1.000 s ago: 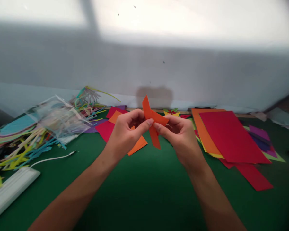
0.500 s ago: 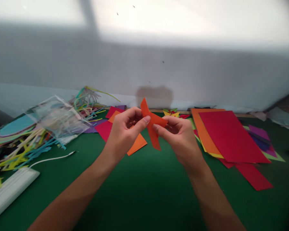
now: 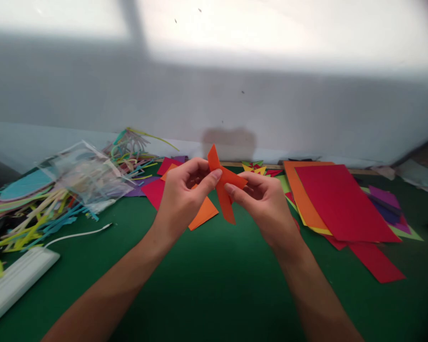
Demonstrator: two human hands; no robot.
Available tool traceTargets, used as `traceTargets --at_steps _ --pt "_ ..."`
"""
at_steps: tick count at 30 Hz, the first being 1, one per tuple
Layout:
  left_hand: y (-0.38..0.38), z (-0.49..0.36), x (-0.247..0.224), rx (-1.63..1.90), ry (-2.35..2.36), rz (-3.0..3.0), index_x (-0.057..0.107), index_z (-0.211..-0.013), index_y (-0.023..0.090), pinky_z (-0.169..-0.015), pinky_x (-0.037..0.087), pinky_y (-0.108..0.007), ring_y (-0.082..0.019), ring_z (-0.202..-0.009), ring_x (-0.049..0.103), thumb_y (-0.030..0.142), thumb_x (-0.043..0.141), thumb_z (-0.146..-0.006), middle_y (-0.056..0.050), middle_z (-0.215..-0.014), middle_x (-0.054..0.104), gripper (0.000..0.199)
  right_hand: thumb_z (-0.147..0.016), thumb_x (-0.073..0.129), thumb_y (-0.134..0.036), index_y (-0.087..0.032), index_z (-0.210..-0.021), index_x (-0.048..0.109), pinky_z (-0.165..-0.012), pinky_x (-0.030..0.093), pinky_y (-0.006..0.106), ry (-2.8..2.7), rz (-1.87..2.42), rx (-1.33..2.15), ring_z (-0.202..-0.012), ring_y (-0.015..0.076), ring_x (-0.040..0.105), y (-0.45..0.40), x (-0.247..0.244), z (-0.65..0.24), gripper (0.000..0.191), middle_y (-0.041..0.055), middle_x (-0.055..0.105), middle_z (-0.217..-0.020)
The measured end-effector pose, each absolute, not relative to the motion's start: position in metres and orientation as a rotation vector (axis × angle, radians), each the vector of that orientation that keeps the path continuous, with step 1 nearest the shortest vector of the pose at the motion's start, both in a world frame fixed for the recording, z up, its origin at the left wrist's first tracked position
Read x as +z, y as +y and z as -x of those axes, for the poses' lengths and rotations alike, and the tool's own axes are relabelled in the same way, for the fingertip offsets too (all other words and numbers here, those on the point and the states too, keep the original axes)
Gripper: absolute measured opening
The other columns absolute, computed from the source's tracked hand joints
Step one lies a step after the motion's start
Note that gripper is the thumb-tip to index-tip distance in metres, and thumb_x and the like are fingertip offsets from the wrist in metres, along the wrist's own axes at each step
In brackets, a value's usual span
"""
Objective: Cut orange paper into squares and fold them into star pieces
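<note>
A folded orange paper piece (image 3: pixel 224 190) with several pointed arms is held up above the table, in the middle of the head view. My left hand (image 3: pixel 189 190) pinches it near its centre, thumb in front and the other fingers curled behind. From the right, my right hand (image 3: pixel 264 197) grips its right arm and centre between thumb and fingers. Behind and below my left hand, an orange paper sheet (image 3: pixel 204 214) lies on the green table (image 3: pixel 214 285), next to a pinkish-red sheet (image 3: pixel 153 192).
Pipe cleaners and a clear plastic bag (image 3: pixel 89 173) are heaped at the left, near a white power strip (image 3: pixel 21 280) and a white cable (image 3: pixel 78 233). Yellow, green and red folded papers (image 3: pixel 257 169) sit by the wall. Large red sheets (image 3: pixel 345 204) lie on coloured papers at the right.
The lower arm of the orange piece has shifted slightly left. Both hands keep nearly the same grip and place.
</note>
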State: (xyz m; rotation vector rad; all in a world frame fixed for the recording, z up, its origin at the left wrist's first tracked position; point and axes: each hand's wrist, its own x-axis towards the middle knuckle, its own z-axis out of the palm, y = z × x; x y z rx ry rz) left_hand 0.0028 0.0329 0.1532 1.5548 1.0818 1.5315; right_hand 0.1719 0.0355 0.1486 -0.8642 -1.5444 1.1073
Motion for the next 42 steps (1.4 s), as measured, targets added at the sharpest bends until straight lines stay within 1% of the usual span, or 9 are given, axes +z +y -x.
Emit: traceTargets --at_steps 5,12,17,20,24,31,37,42 --pt "0.032 -0.003 0.152 1.535 1.088 -1.558 0.071 -0.087 0.019 -0.069 0.05 -0.025 -0.014 -0.076 0.063 0.03 0.071 -0.09 -0.001 -0.083 0.07 0.012 -0.088 0.076 -0.03 -0.021 -0.085 0.077 -0.071 0.052 0.029 -1.555 0.881 1.085 -0.08 0.0175 0.068 0.035 0.149 -0.169 0.01 0.0013 0.073 -0.081" --pt "0.032 -0.002 0.151 1.535 1.085 -1.552 0.069 -0.082 0.019 -0.065 0.047 -0.024 -0.013 -0.072 0.059 0.029 0.073 -0.089 0.0 -0.079 0.065 0.013 -0.087 0.076 -0.029 -0.02 -0.08 0.075 -0.068 0.051 0.028 -1.523 0.871 1.14 -0.076 0.0163 0.066 0.037 0.147 -0.17 0.012 0.001 0.072 -0.078" --pt "0.032 -0.003 0.152 1.516 1.081 -1.537 0.068 -0.082 0.019 -0.065 0.048 -0.025 -0.013 -0.073 0.06 0.03 0.071 -0.09 -0.001 -0.079 0.066 0.014 -0.088 0.076 -0.029 -0.02 -0.08 0.075 -0.067 0.05 0.028 -1.542 0.891 1.143 -0.075 0.0161 0.066 0.036 0.149 -0.173 0.012 0.0011 0.072 -0.077" --pt "0.032 -0.003 0.153 1.524 1.083 -1.532 0.069 -0.085 0.019 -0.067 0.05 -0.025 -0.014 -0.074 0.062 0.03 0.073 -0.088 -0.001 -0.082 0.067 0.012 -0.087 0.075 -0.03 -0.02 -0.077 0.074 -0.067 0.05 0.028 -1.564 0.907 1.141 -0.073 0.0158 0.065 0.036 0.15 -0.174 0.014 0.0008 0.071 -0.076" --pt "0.035 -0.001 0.153 1.571 1.075 -1.524 0.069 -0.089 0.019 -0.069 0.053 -0.026 -0.015 -0.077 0.065 0.028 0.075 -0.086 -0.002 -0.084 0.069 0.011 -0.087 0.075 -0.03 -0.02 -0.078 0.074 -0.067 0.05 0.028 -1.584 0.926 1.146 -0.073 0.0163 0.065 0.036 0.149 -0.174 0.014 0.0011 0.071 -0.075" --pt "0.036 0.001 0.152 1.553 1.095 -1.545 0.066 -0.081 0.019 -0.066 0.054 -0.026 -0.015 -0.072 0.065 0.03 0.078 -0.084 -0.001 -0.077 0.067 0.016 -0.088 0.072 -0.028 -0.018 -0.077 0.073 -0.067 0.049 0.028 -1.592 0.933 1.192 -0.074 0.0169 0.062 0.037 0.149 -0.177 0.014 0.0018 0.068 -0.075" --pt "0.036 0.002 0.154 1.531 1.071 -1.532 0.067 -0.081 0.019 -0.066 0.055 -0.028 -0.015 -0.069 0.065 0.033 0.074 -0.087 -0.002 -0.076 0.067 0.017 -0.088 0.072 -0.028 -0.018 -0.079 0.074 -0.066 0.048 0.028 -1.588 0.921 1.234 -0.073 0.0158 0.06 0.038 0.149 -0.18 0.013 0.0008 0.066 -0.075" --pt "0.036 0.002 0.154 1.54 1.063 -1.537 0.067 -0.079 0.019 -0.065 0.054 -0.028 -0.014 -0.066 0.063 0.034 0.072 -0.09 -0.001 -0.074 0.066 0.02 -0.088 0.072 -0.028 -0.018 -0.079 0.074 -0.065 0.047 0.027 -1.604 0.915 1.249 -0.072 0.0157 0.061 0.039 0.15 -0.181 0.013 0.0007 0.068 -0.076"
